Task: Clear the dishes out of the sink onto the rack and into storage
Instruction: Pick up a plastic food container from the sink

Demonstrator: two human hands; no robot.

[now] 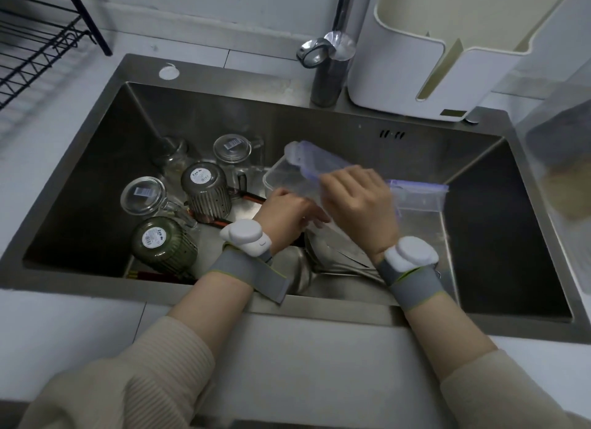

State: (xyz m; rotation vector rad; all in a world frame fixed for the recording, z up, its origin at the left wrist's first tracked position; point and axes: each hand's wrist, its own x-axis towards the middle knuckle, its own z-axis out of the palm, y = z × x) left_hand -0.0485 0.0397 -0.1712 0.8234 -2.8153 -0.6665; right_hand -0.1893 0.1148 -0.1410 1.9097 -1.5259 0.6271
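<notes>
Both my hands are down in the steel sink (96,185). My right hand (358,201) grips a clear plastic lid with purple clips (307,159), tilted above a clear plastic container (278,179). My left hand (287,214) is curled at the container's near edge; its fingertips are hidden, so its grip is unclear. Upside-down glasses stand at the left: two clear mugs (144,195) (232,150), a grey ribbed glass (204,185) and a green ribbed glass (163,243). Metal bowls or plates (332,256) lie under my wrists, with dark chopsticks (224,222) beside them.
A black wire dish rack (35,44) stands at the back left on the white counter. The tap (329,63) rises behind the sink, next to a white and cream appliance (441,47). A second purple-edged lid (419,195) lies right of my right hand.
</notes>
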